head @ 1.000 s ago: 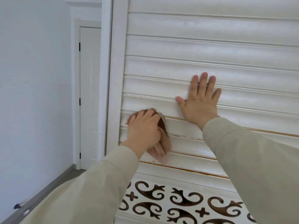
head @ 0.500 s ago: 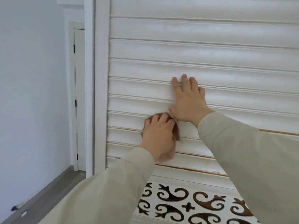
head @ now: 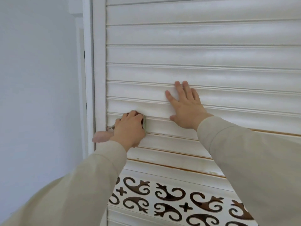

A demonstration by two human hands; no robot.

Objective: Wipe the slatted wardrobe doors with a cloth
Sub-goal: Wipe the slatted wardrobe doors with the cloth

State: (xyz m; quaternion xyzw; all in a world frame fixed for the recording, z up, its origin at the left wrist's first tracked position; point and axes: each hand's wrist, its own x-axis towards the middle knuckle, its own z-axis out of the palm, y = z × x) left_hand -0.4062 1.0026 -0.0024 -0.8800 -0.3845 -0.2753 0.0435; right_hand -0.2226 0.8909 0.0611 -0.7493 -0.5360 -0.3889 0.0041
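Left hand [head: 129, 128] with cloth [head: 102, 136] swept from mid-slat, just under the right thumb, out to the door's [head: 211, 62] left edge, beside the frame [head: 99, 79]. Cloth tail now trailing left of the hand, over the frame, where a second ago hung below the palm. Right hand [head: 187, 108] splayed wider than half a second ago, thumb dropped down and away from the cloth, fingertips on a slat edge. Gap between the two hands opened, from almost touching to well apart. View shifted right and upward: room door at left mostly out of sight, floor gone, more of the scroll-cut panel [head: 171, 201] showing below.
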